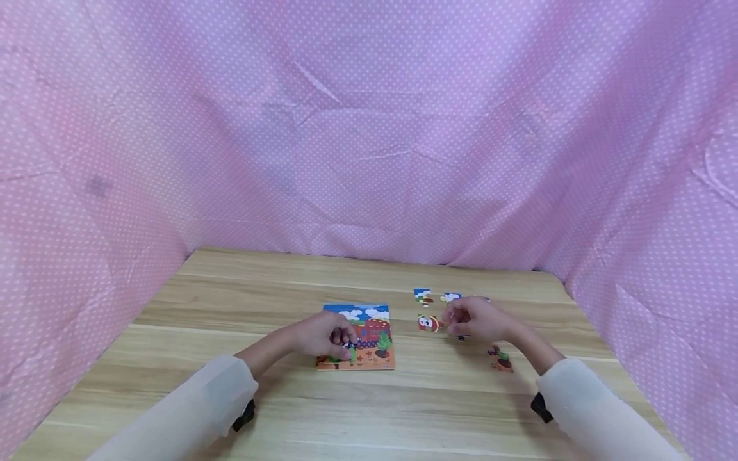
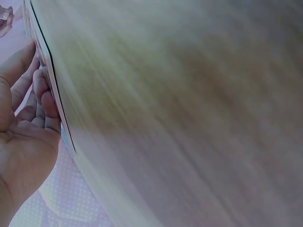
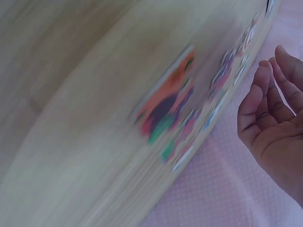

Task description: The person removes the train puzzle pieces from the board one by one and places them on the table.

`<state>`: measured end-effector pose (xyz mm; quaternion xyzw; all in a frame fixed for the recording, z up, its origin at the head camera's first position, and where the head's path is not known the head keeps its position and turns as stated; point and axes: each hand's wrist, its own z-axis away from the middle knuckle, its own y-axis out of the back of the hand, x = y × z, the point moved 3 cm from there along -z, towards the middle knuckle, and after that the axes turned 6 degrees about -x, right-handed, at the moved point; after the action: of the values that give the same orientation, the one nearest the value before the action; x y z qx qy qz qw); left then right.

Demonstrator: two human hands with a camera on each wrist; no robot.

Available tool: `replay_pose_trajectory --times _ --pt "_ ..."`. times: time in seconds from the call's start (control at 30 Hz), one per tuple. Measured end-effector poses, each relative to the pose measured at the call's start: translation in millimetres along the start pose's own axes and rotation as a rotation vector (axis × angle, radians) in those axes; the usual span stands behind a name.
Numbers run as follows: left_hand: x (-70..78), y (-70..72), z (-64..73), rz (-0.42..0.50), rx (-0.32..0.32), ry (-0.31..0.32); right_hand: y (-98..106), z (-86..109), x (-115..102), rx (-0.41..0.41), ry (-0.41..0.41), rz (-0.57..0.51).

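Observation:
A square jigsaw board (image 1: 375, 363) with a picture of a train, trees and clouds lies on the table. Over its left part is my left hand (image 1: 323, 334), fingers loosely bent and thumb apart from them. In the left wrist view the left hand's fingertips come right up to the board's edge. My right hand (image 1: 480, 319) hovers among loose puzzle pieces, beside a piece with a cartoon face (image 1: 428, 323). Thumb and fingers of the right hand (image 3: 279, 113) lie close together in the right wrist view, and no piece shows between them.
Above the cartoon face lie a piece with blue sky (image 1: 423, 295) and a cloud piece (image 1: 451, 297). A tree piece (image 1: 500, 358) is nearer the right forearm. The wooden table (image 1: 277, 410) ends at a pink dotted cloth (image 1: 357, 179) behind it.

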<state>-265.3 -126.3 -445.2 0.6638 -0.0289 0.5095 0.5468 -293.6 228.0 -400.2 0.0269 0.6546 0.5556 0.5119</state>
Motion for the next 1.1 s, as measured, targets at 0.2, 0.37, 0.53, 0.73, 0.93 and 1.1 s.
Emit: replay_pose_trajectory --times 0.2,0.37,0.53,0.73,0.93,1.1 --pt "1.0 2.7 1.1 0.007 -0.031 0.011 -12.1 -20.5 -12.1 -0.003 0.022 0.034" --pt "2.5 4.4 2.7 0.019 -0.055 0.015 -21.7 -35.8 -27.1 -0.040 0.035 0.050" --pt "1.7 4.7 2.2 0.030 -0.060 0.017 -33.3 -50.6 -43.3 -0.069 0.041 0.057" --pt "0.0 5.7 1.2 0.025 -0.052 0.033 -45.9 -69.0 -63.1 -0.100 0.072 0.069" --pt "0.0 7.1 1.1 0.040 -0.057 0.028 -57.9 -81.9 -75.3 -0.134 0.050 0.099" --pt "-0.7 7.9 1.1 0.037 -0.055 0.018 -66.5 -88.6 -84.2 -0.151 0.037 0.113"
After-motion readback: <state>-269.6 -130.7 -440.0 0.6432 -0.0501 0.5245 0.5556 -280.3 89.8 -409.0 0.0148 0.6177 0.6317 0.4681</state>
